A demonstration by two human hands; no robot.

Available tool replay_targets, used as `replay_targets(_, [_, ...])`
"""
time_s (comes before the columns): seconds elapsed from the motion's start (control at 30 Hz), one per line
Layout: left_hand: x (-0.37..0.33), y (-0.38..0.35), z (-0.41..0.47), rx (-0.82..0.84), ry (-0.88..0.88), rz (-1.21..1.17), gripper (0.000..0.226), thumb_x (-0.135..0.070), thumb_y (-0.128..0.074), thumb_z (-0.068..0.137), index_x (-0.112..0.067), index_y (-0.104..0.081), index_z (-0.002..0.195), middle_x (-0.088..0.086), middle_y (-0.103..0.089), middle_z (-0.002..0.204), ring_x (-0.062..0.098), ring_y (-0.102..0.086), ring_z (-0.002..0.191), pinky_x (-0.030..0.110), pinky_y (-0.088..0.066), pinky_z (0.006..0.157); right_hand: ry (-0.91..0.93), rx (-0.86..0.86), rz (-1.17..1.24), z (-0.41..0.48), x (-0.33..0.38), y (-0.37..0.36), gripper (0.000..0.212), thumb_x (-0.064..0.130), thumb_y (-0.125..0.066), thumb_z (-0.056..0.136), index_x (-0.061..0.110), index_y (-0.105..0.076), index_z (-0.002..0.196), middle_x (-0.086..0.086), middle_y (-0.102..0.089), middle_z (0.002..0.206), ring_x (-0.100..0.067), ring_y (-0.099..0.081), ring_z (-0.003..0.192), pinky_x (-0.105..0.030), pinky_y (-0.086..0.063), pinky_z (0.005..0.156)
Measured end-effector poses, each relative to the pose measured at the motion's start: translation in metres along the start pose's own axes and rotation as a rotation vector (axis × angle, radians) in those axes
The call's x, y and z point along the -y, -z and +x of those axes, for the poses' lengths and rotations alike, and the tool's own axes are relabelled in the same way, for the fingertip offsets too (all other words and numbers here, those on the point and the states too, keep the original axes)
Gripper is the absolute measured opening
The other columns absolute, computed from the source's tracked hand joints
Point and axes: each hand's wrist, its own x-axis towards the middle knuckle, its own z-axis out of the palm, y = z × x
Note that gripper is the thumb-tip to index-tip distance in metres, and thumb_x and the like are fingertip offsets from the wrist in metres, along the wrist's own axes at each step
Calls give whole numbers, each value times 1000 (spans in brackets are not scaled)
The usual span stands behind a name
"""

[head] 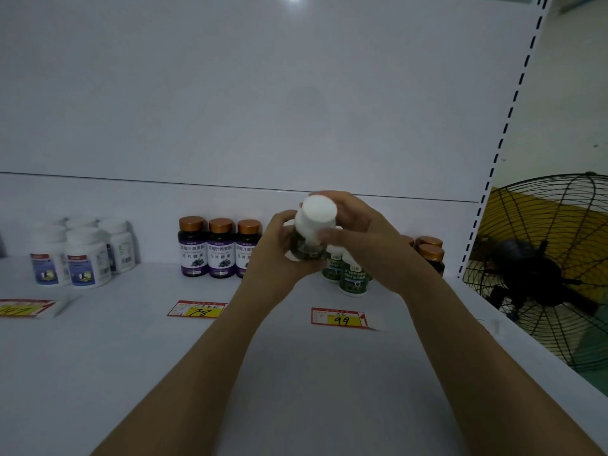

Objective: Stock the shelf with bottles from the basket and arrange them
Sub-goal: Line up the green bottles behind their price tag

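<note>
Head view: the left hand (279, 255) and right hand (368, 238) together grip one white-capped bottle (312, 228), tilted above the shelf (131, 340) before the green-labelled bottles (353, 274). White bottles (82, 258) and purple-labelled bottles (220, 248) already stand grouped; this one awaits placing, basket unseen.

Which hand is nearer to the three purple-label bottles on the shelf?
Left. The left hand partly hides the rightmost of the purple-label bottles; the right hand is farther right, past the held white-capped bottle.
</note>
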Motion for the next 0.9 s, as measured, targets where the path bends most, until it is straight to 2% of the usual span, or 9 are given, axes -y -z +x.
replay_targets(0.07, [-11, 0, -2, 141, 165, -112, 65, -26, -80, 66, -18, -48, 122, -4, -65, 112, 10, -64, 100, 27, -54, 86, -92, -67, 103, 0, 2, 6, 30, 16, -56, 92, 14, -56, 123, -3, -67, 114, -19, -63, 109, -32, -53, 91])
replay_targets(0.13, [-19, -2, -3, 281, 377, -254, 61, -43, -69, 67, -15, -53, 119, 4, -68, 111, 16, -67, 98, 32, -53, 89, -231, -123, 106, 0, 0, 10, 35, 29, -53, 95, 4, -59, 118, -13, -69, 108, -24, -66, 99, -31, -55, 85])
replay_targets(0.2, [-22, -3, -4, 355, 557, -425, 48, -46, -62, 74, -13, -60, 109, 11, -72, 103, 23, -70, 95, 34, -51, 89, -391, -156, 131, 0, -5, 11, 47, 41, -54, 93, 0, -62, 114, -18, -69, 105, -26, -68, 90, -31, -56, 82])
replay_targets(0.27, [-23, 0, -5, 381, 683, -479, 41, -45, -59, 81, -11, -62, 105, 15, -72, 100, 26, -69, 96, 34, -51, 89, -520, -155, 173, -2, -8, 11, 51, 46, -57, 90, 1, -63, 113, -21, -69, 103, -26, -67, 88, -33, -57, 80])
replay_targets(0.4, [-22, 9, -7, 435, 850, -529, 58, -52, -59, 79, -3, -63, 111, 18, -70, 105, 28, -69, 97, 32, -52, 85, -664, -124, 193, -3, -12, 8, 52, 47, -60, 88, 5, -60, 117, -20, -67, 104, -28, -68, 87, -34, -58, 76])
replay_targets(0.63, [-23, 10, -9, 452, 838, -526, 74, -66, -52, 75, -2, -64, 112, 16, -71, 105, 23, -70, 95, 27, -55, 80, -672, -134, 204, -2, -12, 7, 57, 52, -60, 85, 4, -59, 117, -20, -69, 101, -27, -70, 85, -32, -59, 73])
replay_targets(0.73, [-23, 10, -8, 469, 787, -537, 79, -67, -52, 68, -4, -63, 114, 16, -70, 108, 24, -68, 101, 28, -54, 83, -602, -146, 203, -1, -11, 8, 58, 53, -58, 85, 2, -62, 114, -24, -68, 105, -30, -68, 90, -36, -58, 82])
replay_targets(0.8, [-24, 10, -7, 471, 742, -547, 74, -61, -55, 69, -6, -61, 117, 14, -70, 109, 24, -67, 103, 29, -51, 88, -550, -154, 195, 0, -9, 8, 58, 53, -57, 86, 2, -63, 112, -23, -68, 107, -33, -68, 95, -40, -56, 88])
replay_targets(0.9, [-23, 8, -6, 414, 618, -492, 55, -37, -67, 70, -8, -58, 116, 9, -71, 108, 20, -68, 101, 29, -50, 90, -437, -159, 159, 1, -6, 9, 55, 48, -56, 88, 1, -61, 115, -19, -68, 108, -29, -67, 97, -38, -55, 88])
